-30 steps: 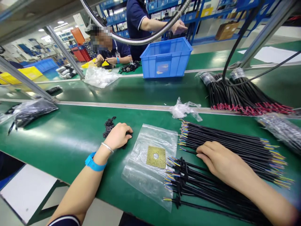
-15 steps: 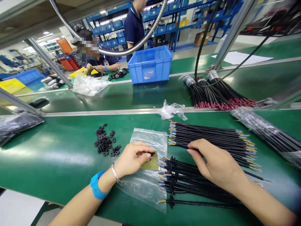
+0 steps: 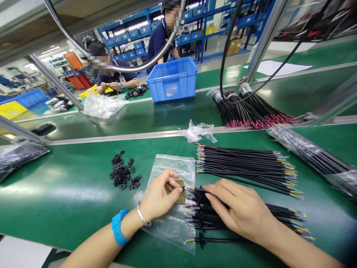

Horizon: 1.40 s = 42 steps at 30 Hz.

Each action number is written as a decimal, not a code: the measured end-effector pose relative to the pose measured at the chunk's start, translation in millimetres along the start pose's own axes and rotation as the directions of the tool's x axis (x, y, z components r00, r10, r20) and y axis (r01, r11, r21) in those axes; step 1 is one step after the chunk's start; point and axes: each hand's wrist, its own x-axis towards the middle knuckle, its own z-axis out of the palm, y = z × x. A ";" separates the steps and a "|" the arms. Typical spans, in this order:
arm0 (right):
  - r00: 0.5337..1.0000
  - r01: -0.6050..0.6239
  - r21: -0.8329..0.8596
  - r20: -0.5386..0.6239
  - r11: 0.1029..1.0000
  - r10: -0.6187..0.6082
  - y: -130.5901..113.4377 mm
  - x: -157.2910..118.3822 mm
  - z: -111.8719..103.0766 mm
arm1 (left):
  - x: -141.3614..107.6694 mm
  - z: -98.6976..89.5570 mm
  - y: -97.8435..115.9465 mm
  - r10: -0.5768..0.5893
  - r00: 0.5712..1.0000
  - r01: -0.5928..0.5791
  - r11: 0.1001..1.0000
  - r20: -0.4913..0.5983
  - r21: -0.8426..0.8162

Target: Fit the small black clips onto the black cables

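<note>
My left hand point(image 3: 163, 195) is closed, thumb and fingertips pinching a small black clip point(image 3: 183, 188) over a yellowish sponge-like pad point(image 3: 181, 198). Beneath it lies a clear plastic bag point(image 3: 174, 162). To the right, my right hand point(image 3: 237, 208) is closed on a black cable close to its stripped end, just above the lower cables; the hand hides most of this cable. The lower group of cables point(image 3: 214, 225) has black clips point(image 3: 202, 240) near the coloured wire ends. Behind my right hand, a row of black cables point(image 3: 240, 160) without visible clips lies side by side.
Loose black clips point(image 3: 121, 175) are heaped left of the bag. Wrapped cables point(image 3: 312, 156) lie at right. Across the metal rail are cable bundles with red ends point(image 3: 251, 108), a blue bin point(image 3: 173, 83) and crumpled plastic point(image 3: 103, 106). Two people are beyond.
My right hand has moved left and slightly down from the cable row, bringing the cable's end near my left hand. My left hand still pinches the clip. The camera view has shifted slightly.
</note>
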 end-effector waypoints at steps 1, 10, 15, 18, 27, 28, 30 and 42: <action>1.000 0.008 0.005 -0.019 1.000 -0.008 -2.9 -0.2 2.0 | 0.2 0.1 2.2 -0.087 0.996 0.081 0.983 -0.028 -0.168; 0.991 0.041 -0.058 -0.127 0.997 -0.048 -10.2 4.5 12.7 | -4.6 3.5 10.4 -0.284 0.956 0.249 0.651 0.074 -0.717; 0.984 0.082 -0.073 -0.153 0.994 -0.093 -11.5 5.3 10.3 | -5.4 0.7 6.8 -0.330 0.934 0.307 0.547 0.136 -0.779; 0.984 0.118 -0.087 -0.123 0.989 -0.128 -13.5 6.4 8.1 | -5.4 -0.2 7.5 -0.320 0.936 0.303 0.523 0.146 -0.797; 0.980 0.184 -0.164 -0.045 0.969 -0.193 -15.6 5.5 1.3 | -8.5 5.1 6.6 -0.314 0.940 0.282 0.495 0.134 -0.822; 0.980 0.188 -0.171 -0.035 0.967 -0.197 -15.4 4.2 1.5 | -9.1 5.6 6.3 -0.323 0.936 0.294 0.494 0.142 -0.818; 0.979 0.194 -0.183 -0.021 0.964 -0.201 -14.9 1.7 1.9 | -10.2 6.3 6.3 -0.339 0.929 0.312 0.499 0.150 -0.809; 0.961 0.256 -0.188 -0.058 0.948 -0.271 -12.8 5.6 -6.1 | -11.1 11.3 9.0 -0.322 0.942 0.269 0.541 0.100 -0.796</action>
